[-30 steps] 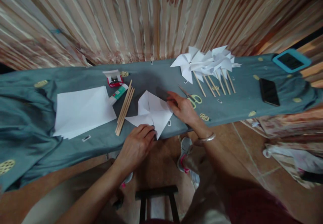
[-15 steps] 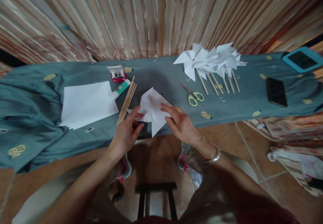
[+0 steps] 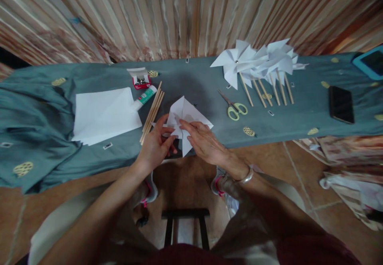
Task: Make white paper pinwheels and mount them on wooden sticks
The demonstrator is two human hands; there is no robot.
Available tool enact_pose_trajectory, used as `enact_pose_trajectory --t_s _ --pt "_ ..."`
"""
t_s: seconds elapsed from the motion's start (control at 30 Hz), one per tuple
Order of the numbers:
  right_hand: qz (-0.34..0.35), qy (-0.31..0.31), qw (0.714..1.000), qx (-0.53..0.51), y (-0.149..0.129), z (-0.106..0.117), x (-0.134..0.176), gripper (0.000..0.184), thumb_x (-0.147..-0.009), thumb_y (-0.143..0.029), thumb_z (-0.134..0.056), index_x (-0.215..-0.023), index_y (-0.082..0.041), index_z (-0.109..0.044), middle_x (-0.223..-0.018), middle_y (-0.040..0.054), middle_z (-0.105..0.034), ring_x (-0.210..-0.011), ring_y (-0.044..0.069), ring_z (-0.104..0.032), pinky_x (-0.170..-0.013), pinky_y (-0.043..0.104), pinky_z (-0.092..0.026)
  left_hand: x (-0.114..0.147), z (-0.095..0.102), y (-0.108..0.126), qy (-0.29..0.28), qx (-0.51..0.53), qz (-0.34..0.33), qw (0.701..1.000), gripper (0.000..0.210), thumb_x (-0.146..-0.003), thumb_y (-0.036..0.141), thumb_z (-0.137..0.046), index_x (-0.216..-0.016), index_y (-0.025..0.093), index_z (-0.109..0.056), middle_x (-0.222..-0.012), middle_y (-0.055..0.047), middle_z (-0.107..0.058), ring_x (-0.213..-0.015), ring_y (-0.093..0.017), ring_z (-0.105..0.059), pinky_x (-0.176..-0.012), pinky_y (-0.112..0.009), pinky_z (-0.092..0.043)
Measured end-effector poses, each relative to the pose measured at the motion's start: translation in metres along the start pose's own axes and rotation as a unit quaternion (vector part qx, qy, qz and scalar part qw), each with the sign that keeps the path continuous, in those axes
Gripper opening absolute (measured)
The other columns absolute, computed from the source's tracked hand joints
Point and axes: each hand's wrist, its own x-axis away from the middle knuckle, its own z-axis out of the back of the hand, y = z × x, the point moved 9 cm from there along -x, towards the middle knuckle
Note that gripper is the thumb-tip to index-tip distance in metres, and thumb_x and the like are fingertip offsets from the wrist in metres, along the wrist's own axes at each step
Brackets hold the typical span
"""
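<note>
A white folded paper pinwheel [image 3: 191, 111] without a stick lies near the table's front edge, between my hands. My left hand [image 3: 155, 143] grips its left side, thumb and fingers closed around the paper there. Over the right part my right hand [image 3: 205, 141] is stretched out, its fingertips resting near the pinwheel's centre. Just left of the pinwheel lie several wooden sticks [image 3: 153, 111], close to my left fingers. My hands hide part of the pinwheel's lower blades.
Left of the sticks are stacked white sheets [image 3: 104, 113], a glue stick [image 3: 145, 97] and an open red box [image 3: 141, 81] of small metal pieces. To the right lie scissors [image 3: 235, 108], several finished pinwheels [image 3: 257, 63], a phone [image 3: 341, 105] and a blue-framed device [image 3: 371, 63].
My right hand has moved left across the paper, from its right edge to near its centre. My left fingers have closed in on the left side. The view has shifted slightly.
</note>
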Motion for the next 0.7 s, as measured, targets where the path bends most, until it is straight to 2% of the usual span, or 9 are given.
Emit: enact_pose_trajectory --t_s 0.23,0.47,0.7 --pt "-0.004 -0.017 1.000 0.008 -0.001 -0.001 -0.001 0.060 -0.091 -0.011 -0.035 -0.150 -0.020 -0.027 -0.131 0.0091 -0.060 -0.118 0.027 -0.048 -0.101 0.050 -0.043 -0.004 -0.006 -0.004 -0.009 0.058 0.039 0.997 0.072 -0.079 0.012 -0.057 -0.143 0.023 -0.027 -0.101 -0.005 -0.066 -0.043 -0.009 -0.062 -0.034 -0.018 -0.042" --pt "-0.008 -0.024 1.000 0.019 0.000 -0.003 -0.001 0.062 -0.090 -0.009 -0.036 -0.150 -0.021 -0.027 -0.131 0.0087 -0.060 -0.118 0.026 -0.047 -0.103 0.048 -0.042 -0.006 -0.010 -0.006 0.003 0.080 0.029 0.996 0.089 -0.078 0.011 -0.055 -0.151 0.026 -0.006 -0.103 -0.006 -0.067 -0.043 -0.008 -0.061 -0.032 -0.016 -0.040" --pt "-0.010 -0.020 0.999 0.026 0.000 -0.002 -0.001 0.059 -0.091 -0.011 -0.035 -0.148 -0.020 -0.029 -0.130 0.0095 -0.060 -0.119 0.025 -0.047 -0.103 0.047 -0.042 -0.008 -0.010 -0.005 0.016 0.079 0.035 0.996 0.089 -0.079 0.009 -0.056 -0.151 0.024 -0.006 -0.088 -0.001 -0.068 -0.043 -0.011 -0.064 -0.031 -0.015 -0.039"
